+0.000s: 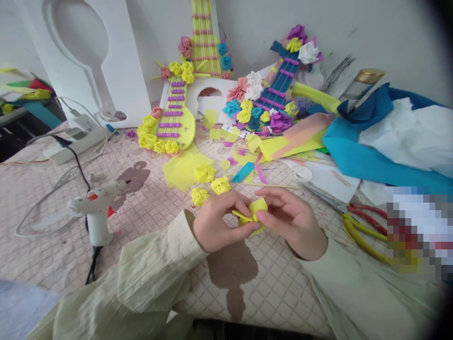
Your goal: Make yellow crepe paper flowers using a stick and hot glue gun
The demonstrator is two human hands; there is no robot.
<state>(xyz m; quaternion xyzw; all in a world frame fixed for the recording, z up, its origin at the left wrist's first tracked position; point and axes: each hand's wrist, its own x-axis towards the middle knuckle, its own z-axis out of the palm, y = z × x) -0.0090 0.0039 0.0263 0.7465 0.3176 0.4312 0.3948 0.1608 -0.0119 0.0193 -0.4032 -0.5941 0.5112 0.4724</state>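
Note:
Between my two hands is a small folded yellow paper piece [258, 206], low in the middle of the view. My left hand [221, 221] pinches its left side between thumb and fingers. From the right, my right hand [292, 219] presses the same piece with the thumb, its fingers curled behind. Just beyond my left hand lie three crumpled yellow paper flowers [221, 184]. Flat yellow paper sheets [180, 170] rest behind them, and a blue paper strip [243, 172] is to their right.
A white glue gun [101, 208] stands at the left, near a power strip [76, 141]. Flower-decorated paper guitars [177, 113] lean at the back. Scissors [332, 203], red and yellow handled tools [364, 231] and blue paper [382, 160] lie at the right.

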